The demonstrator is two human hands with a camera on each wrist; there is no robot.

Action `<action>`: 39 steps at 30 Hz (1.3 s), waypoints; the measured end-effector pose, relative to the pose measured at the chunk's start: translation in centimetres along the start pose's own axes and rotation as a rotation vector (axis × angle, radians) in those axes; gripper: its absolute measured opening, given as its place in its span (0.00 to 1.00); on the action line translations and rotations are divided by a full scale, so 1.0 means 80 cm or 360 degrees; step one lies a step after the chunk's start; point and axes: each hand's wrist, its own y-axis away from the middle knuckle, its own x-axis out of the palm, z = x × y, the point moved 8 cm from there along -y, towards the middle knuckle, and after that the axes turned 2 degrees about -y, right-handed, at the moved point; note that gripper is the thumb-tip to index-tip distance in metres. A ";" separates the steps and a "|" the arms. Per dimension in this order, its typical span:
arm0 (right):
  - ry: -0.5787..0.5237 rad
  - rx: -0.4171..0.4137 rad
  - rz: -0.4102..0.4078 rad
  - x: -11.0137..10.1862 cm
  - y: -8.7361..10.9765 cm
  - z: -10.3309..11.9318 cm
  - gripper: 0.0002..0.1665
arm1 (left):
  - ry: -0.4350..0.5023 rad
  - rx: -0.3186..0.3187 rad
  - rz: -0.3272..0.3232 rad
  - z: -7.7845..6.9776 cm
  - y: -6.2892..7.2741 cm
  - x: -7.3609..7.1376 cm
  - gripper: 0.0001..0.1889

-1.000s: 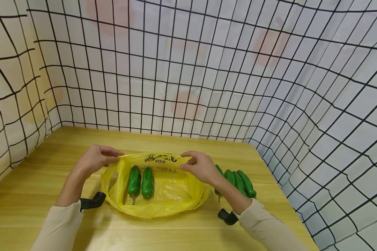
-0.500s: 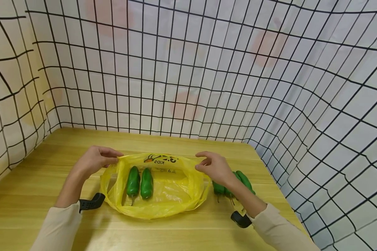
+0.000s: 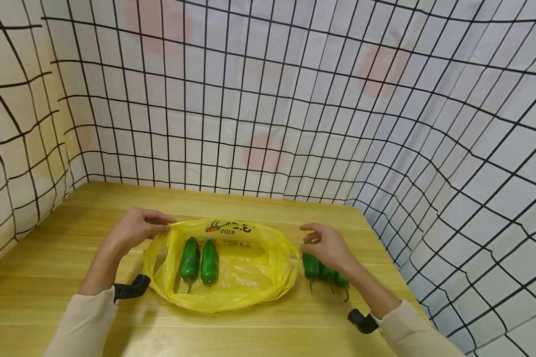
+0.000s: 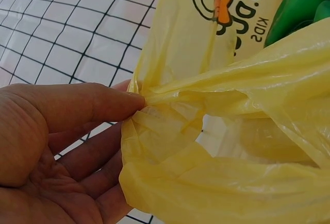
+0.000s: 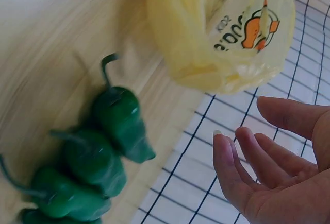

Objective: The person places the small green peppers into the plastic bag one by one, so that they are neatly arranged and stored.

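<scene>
A yellow plastic bag (image 3: 245,297) lies with its mouth open on the table, printed with a cartoon and the word KIDS. Inside it, side by side, are two green peppers (image 3: 209,263). My left hand (image 3: 134,229) pinches the bag's left rim between thumb and fingers, as the left wrist view also shows. To the right of the bag, my right hand (image 3: 329,246) hovers over a row of several green peppers (image 3: 311,267), partly hiding them. In the right wrist view the right hand's fingers (image 5: 225,167) are spread and hold nothing; the loose peppers (image 5: 121,116) lie apart from them.
A wooden table (image 3: 205,337) carries everything. White walls with a black grid pattern (image 3: 259,99) close off the back and both sides. Dark wrist mounts (image 3: 363,321) stick out below both wrists.
My right hand has let go of the bag's right rim and moved right, over the loose peppers. The left hand has stayed at the left rim.
</scene>
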 end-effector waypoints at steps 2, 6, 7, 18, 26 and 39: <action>0.0011 0.0002 -0.0004 -0.004 0.002 -0.007 0.29 | -0.0002 0.0002 0.0000 0.000 0.000 0.000 0.16; 0.0032 0.0012 -0.0023 -0.014 0.006 -0.025 0.30 | 0.0002 0.0003 0.0007 0.000 0.000 0.002 0.16; 0.0042 0.0015 -0.0031 -0.017 0.007 -0.030 0.30 | 0.0001 0.0006 0.0008 0.000 0.000 0.002 0.16; 0.0149 0.0072 -0.0162 -0.044 0.016 -0.076 0.31 | -0.0012 0.0014 -0.0004 0.001 -0.002 0.001 0.16; 0.0182 0.0124 -0.0188 -0.058 0.023 -0.103 0.31 | 0.0000 0.0017 -0.0007 0.001 -0.001 0.002 0.17; 0.0280 0.0194 -0.0221 -0.071 0.032 -0.141 0.33 | 0.0005 0.0014 -0.0010 0.001 0.000 0.001 0.16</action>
